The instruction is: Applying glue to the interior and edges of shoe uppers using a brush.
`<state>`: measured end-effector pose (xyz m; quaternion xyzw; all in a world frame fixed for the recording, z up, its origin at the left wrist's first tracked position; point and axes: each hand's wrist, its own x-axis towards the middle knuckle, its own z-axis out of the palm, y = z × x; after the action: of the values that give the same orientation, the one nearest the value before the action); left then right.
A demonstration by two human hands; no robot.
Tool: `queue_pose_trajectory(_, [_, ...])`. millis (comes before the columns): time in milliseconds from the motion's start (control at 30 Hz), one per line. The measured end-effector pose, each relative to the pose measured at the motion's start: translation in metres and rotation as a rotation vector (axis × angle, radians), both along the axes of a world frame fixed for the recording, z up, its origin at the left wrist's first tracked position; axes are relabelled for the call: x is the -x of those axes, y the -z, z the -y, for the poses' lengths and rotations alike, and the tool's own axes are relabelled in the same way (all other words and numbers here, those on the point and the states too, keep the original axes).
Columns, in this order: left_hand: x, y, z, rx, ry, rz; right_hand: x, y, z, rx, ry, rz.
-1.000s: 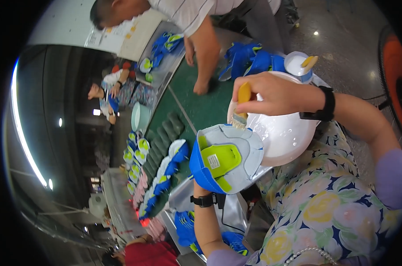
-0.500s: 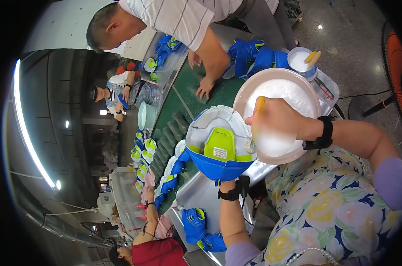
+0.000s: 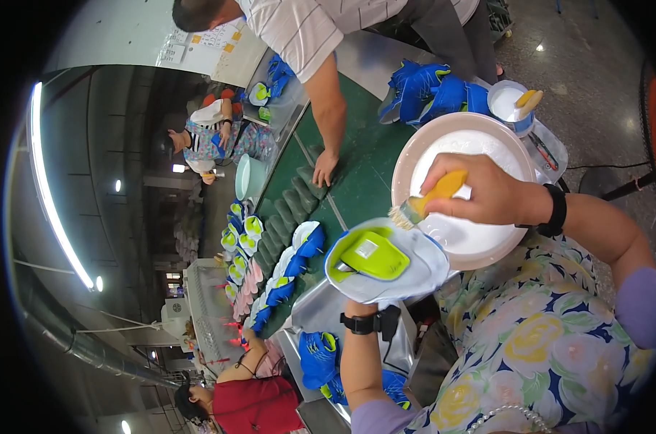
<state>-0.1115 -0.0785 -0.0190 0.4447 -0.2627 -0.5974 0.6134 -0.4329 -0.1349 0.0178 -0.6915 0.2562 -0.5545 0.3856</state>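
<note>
Right hand [image 3: 483, 189]: grip closed on the brush [image 3: 443, 192] by its yellow handle, bristles angled down at the upper's [image 3: 386, 260] rim; contact unclear. Upper is held in the air off the surface's [image 3: 367, 184] near edge, pale inside turned up, presumably so the bristles can reach it. Left hand [image 3: 360, 309] carries it from below; fingers hidden, can't tell how closed that grip is. Basin [image 3: 403, 165] of white liquid [image 3: 464, 145] sits right alongside, likely for short reach. Pot [image 3: 503, 101] stands by the basin's far rim. Grey pieces [image 3: 290, 208] and the shoe row [image 3: 283, 281] run along the surface, lined up probably for order.
</note>
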Motion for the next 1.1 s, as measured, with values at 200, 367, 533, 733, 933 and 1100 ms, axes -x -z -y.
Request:
queue_pose_trajectory(200, [0.029, 0.059, -0.049, -0.012, 0.066, 0.085, -0.034, -0.022, -0.011, 0.540, -0.260, 0.160])
queue_pose_trajectory(367, [0.045, 0.089, -0.040, -0.022, 0.079, 0.144, -0.041, -0.010, 0.011, 0.647, -0.149, -0.089])
queue_pose_trajectory(533, [0.013, 0.081, -0.050, -0.037, 0.114, 0.191, -0.021, -0.006, 0.023, 0.125, -0.152, -0.245])
queue_pose_trajectory(733, [-0.016, 0.083, -0.059, -0.045, 0.133, 0.248, -0.002, -0.013, 0.025, -0.122, -0.211, -0.363])
queue_pose_trajectory(933, [-0.047, 0.082, -0.072, -0.048, 0.100, 0.282, 0.005, -0.023, 0.011, 0.212, -0.043, -0.159])
queue_pose_trajectory(1100, [-0.051, 0.098, -0.065, -0.043, 0.109, 0.315, -0.011, -0.010, 0.000, 0.636, -0.199, -0.417])
